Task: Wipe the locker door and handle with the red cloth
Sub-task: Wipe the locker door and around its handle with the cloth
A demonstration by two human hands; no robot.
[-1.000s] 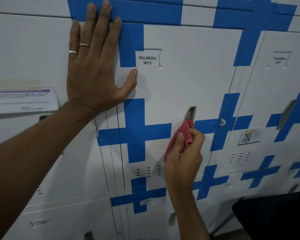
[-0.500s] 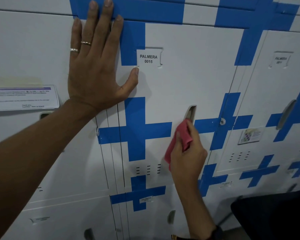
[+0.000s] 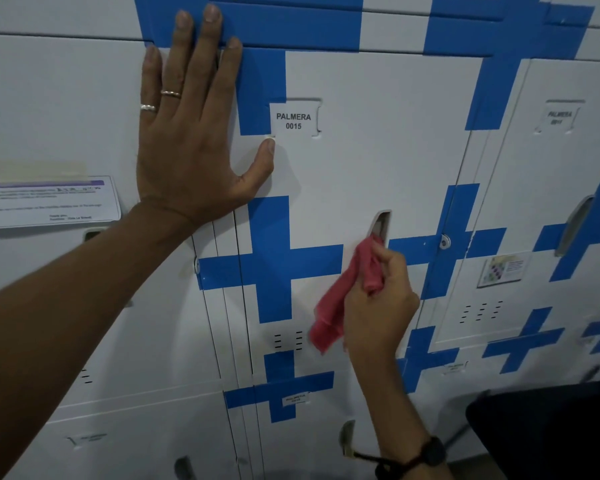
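Note:
The white locker door (image 3: 378, 157) with blue tape crosses carries a label reading PALMERA 0015 (image 3: 293, 121). Its recessed handle (image 3: 381, 223) sits at mid height on the door's right side. My right hand (image 3: 378, 306) grips the red cloth (image 3: 343, 292) and presses its top end against the lower part of the handle; the rest of the cloth hangs down to the left. My left hand (image 3: 191, 133) lies flat with fingers spread on the upper left corner of the door, across the seam to the neighbouring locker.
More white lockers with blue crosses stand all around: one at the right with its own handle (image 3: 574, 230) and a small sticker (image 3: 504, 270). A paper notice (image 3: 49, 202) is taped on the left locker. A dark object (image 3: 551, 434) fills the lower right corner.
My right hand has shifted slightly down and right at the handle, and more of the red cloth now hangs loose below it. My left hand stays pressed flat in the same spot.

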